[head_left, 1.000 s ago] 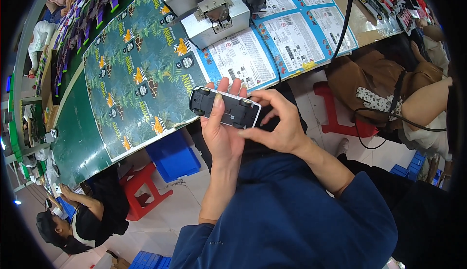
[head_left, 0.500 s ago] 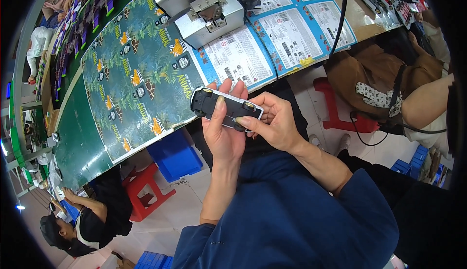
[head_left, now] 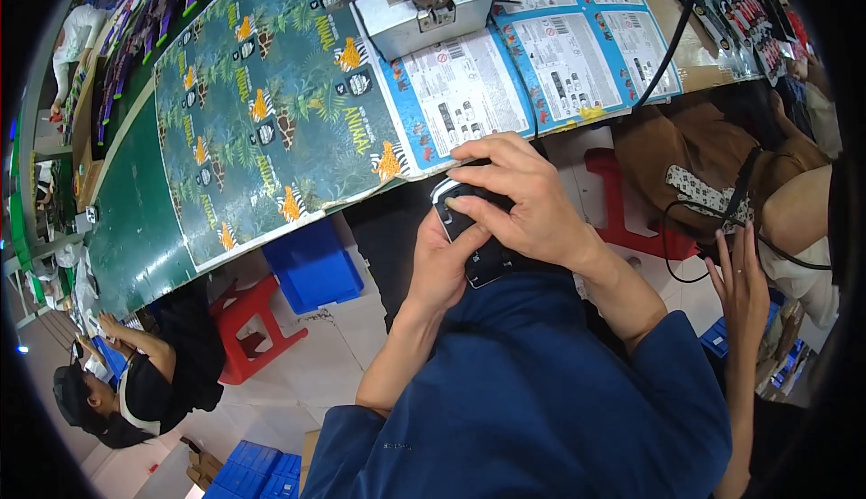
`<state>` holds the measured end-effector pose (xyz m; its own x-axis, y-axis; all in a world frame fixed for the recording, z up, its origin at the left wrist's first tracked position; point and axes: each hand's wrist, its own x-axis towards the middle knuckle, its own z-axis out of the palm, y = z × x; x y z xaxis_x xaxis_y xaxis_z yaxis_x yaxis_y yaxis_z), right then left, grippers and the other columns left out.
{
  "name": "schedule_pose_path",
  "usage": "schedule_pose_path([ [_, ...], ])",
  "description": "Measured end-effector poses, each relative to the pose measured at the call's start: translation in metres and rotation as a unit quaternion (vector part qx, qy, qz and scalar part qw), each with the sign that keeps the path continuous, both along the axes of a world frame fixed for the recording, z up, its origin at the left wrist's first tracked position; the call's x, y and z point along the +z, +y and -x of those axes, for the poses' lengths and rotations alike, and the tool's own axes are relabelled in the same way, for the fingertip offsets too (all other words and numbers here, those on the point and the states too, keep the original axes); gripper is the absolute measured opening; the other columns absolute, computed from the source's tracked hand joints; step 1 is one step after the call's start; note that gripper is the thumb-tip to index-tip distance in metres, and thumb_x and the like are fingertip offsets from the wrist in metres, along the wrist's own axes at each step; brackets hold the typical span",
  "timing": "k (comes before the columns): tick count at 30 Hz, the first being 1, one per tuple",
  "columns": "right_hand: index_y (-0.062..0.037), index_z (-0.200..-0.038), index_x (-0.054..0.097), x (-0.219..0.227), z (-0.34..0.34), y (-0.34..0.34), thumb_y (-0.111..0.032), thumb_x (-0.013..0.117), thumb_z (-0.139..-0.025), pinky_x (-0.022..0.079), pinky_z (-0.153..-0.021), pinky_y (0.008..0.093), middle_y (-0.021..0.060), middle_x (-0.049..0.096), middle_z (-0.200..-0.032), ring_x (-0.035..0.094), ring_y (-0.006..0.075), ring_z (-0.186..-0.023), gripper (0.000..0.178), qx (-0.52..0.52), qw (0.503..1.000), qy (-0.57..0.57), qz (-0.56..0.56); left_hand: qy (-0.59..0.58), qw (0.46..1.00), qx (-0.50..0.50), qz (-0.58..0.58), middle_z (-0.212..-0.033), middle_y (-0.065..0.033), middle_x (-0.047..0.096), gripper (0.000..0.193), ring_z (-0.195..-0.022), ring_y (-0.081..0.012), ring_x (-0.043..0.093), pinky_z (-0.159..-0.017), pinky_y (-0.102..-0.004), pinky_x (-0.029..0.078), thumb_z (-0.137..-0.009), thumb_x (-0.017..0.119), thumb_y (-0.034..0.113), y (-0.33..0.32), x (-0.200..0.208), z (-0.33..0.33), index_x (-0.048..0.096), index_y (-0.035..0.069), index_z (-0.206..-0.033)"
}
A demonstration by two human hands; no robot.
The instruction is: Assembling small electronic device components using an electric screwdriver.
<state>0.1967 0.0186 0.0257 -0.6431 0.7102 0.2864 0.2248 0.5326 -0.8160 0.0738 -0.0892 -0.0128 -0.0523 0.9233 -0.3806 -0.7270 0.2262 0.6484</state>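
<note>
Across the far left curves a green surface [head_left: 135, 237] with a printed animal sheet [head_left: 298, 124] on it. Below its near edge stand a red stool [head_left: 269, 317] and, to its right, a blue bin [head_left: 311, 269]. Further right, the left hand [head_left: 439, 269] is clamped on a toy car [head_left: 485, 266], dark underside showing, near the surface's edge; the right hand [head_left: 537, 206] grips the car's far end. Another red stool [head_left: 615, 201] stands right.

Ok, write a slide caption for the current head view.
Left hand and right hand hold a black-and-white toy car near the edge of a green worktable spread with printed sheets.
</note>
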Motion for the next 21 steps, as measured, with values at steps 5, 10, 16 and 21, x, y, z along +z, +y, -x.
schedule_pose_path([
  [5, -0.0015, -0.085, 0.074, -0.012, -0.007, -0.001, -0.006, 0.077, -0.077, 0.050, -0.086, 0.0346, 0.0099, 0.072, -0.108, 0.062, 0.0243, -0.107, 0.009, 0.007, 0.994, 0.045, 0.097, -0.027, 0.999, -0.044, 0.014, -0.108, -0.0065, 0.065, 0.037, -0.094, -0.0145, 0.067, -0.083, -0.0306, 0.058, -0.091, 0.065, 0.001, -0.005, 0.002, -0.005, 0.052, 0.000, -0.125],
  [10, -0.0010, -0.082, 0.071, -0.019, -0.015, 0.004, -0.002, 0.075, -0.080, 0.044, -0.099, 0.0384, 0.0110, 0.071, -0.112, 0.062, 0.0235, -0.110, 0.005, 0.048, 0.978, 0.084, 0.184, -0.082, 0.993, -0.085, -0.022, -0.111, -0.0082, 0.064, 0.049, -0.100, -0.0157, 0.066, -0.088, -0.0319, 0.055, -0.094, 0.068, 0.020, -0.012, -0.008, 0.000, 0.047, 0.000, -0.133],
  [16, 0.0001, -0.095, 0.062, -0.014, -0.040, 0.005, -0.005, 0.063, -0.094, 0.053, -0.086, 0.0325, 0.0221, 0.067, -0.117, 0.067, 0.0215, -0.097, 0.005, 0.018, 0.908, 0.230, 0.350, -0.073, 0.996, -0.044, -0.010, -0.119, -0.0154, 0.063, 0.051, -0.106, -0.0213, 0.065, -0.094, -0.0368, 0.053, -0.098, 0.061, 0.020, -0.014, -0.003, 0.003, 0.042, 0.001, -0.141],
  [21, -0.0002, -0.096, 0.061, -0.014, -0.067, 0.009, -0.007, 0.063, -0.096, 0.058, -0.076, 0.0292, 0.0202, 0.071, -0.100, 0.071, 0.0182, -0.083, 0.007, -0.001, 0.834, 0.274, 0.480, -0.066, 0.996, -0.056, -0.001, -0.115, -0.0154, 0.064, 0.051, -0.100, -0.0232, 0.068, -0.091, -0.0402, 0.057, -0.094, 0.062, 0.000, -0.016, -0.012, 0.003, 0.041, 0.001, -0.140],
])
